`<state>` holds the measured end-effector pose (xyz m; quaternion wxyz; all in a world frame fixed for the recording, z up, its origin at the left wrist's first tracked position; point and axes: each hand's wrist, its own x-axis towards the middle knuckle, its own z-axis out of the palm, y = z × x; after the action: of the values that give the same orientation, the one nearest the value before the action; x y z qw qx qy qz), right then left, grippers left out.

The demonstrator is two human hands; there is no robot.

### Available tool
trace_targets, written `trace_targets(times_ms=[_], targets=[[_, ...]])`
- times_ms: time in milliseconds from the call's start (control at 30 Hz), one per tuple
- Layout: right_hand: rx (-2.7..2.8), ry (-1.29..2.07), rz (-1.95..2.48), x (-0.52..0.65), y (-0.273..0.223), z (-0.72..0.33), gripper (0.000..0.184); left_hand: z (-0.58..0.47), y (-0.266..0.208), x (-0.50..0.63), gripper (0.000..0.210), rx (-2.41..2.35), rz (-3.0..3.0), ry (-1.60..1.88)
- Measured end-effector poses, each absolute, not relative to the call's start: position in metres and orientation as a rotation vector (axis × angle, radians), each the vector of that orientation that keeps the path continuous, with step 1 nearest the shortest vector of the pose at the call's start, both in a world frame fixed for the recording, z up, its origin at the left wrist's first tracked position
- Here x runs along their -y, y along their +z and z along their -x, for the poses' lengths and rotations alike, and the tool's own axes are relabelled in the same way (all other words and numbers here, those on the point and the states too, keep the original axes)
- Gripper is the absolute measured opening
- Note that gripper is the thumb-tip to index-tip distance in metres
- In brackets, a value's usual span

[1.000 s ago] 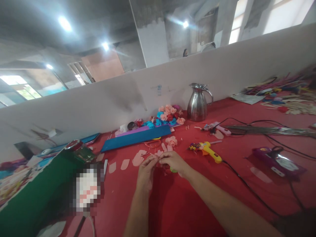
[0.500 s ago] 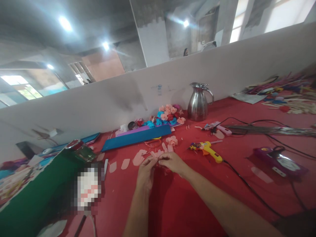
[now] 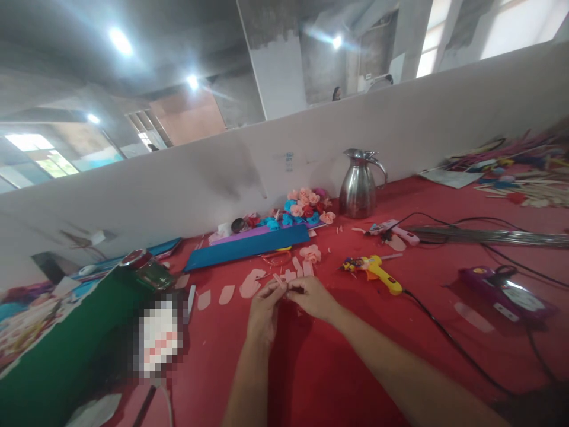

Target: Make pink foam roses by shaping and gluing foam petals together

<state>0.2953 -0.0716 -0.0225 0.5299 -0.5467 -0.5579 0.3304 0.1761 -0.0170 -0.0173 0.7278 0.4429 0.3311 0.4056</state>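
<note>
Now pinching a small pink piece over the red table, hands together.

Clamped on it with thumb and fingertips of the left hand; bunched close against these with the right hand, but cannot tell whether closed on the same piece, too hidden. Located just in front of loose pink petal shapes, near a pink flower, left of a yellow glue gun. Looks papery: probably very light, soft, easily creased or torn, hardly slippery. Best taken by one edge or end, with light fingertip pressure.
</note>
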Motion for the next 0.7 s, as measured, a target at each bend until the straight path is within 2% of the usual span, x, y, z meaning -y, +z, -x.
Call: trace_targets(times_ms=[333, 500, 700], targets=[[1.330, 0.731, 1.360, 0.075, -0.016, -0.293, 0.014, -0.175, -0.015, 0.016, 0.014, -0.699, -0.990, 0.933], [1.345, 0.716, 1.367, 0.073, -0.023, -0.290, 0.021, -0.176, -0.013, 0.018, 0.019, -0.697, -0.981, 0.920], [1.238, 0.876, 1.278, 0.071, -0.027, -0.288, 0.015, -0.175, -0.017, 0.017, 0.019, -0.694, -0.944, 0.887]])
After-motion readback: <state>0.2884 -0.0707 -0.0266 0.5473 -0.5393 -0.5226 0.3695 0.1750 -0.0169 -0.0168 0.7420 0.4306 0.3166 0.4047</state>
